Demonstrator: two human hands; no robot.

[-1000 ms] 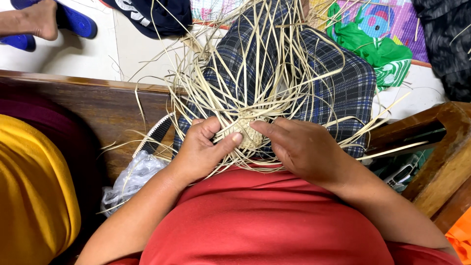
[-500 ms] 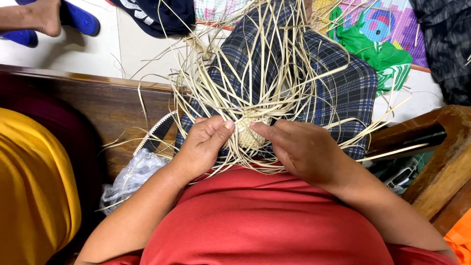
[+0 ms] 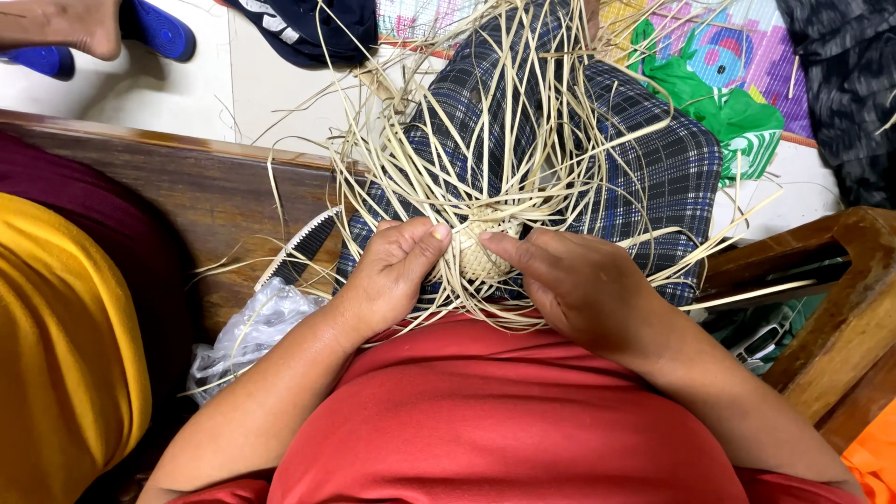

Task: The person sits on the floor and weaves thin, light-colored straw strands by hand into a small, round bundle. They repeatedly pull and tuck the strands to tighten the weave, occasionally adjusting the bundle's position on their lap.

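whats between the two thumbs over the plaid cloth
In the head view, a small woven pale straw piece sits between the left hand and right hand, loose strands fanning out from it over the plaid cloth.

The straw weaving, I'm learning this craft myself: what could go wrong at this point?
The long loose strands fan out in a tangle, so one could snag or knot. The left hand and right hand pinch the small woven core; a slip might loosen it. The knife lies close beside the left forearm.
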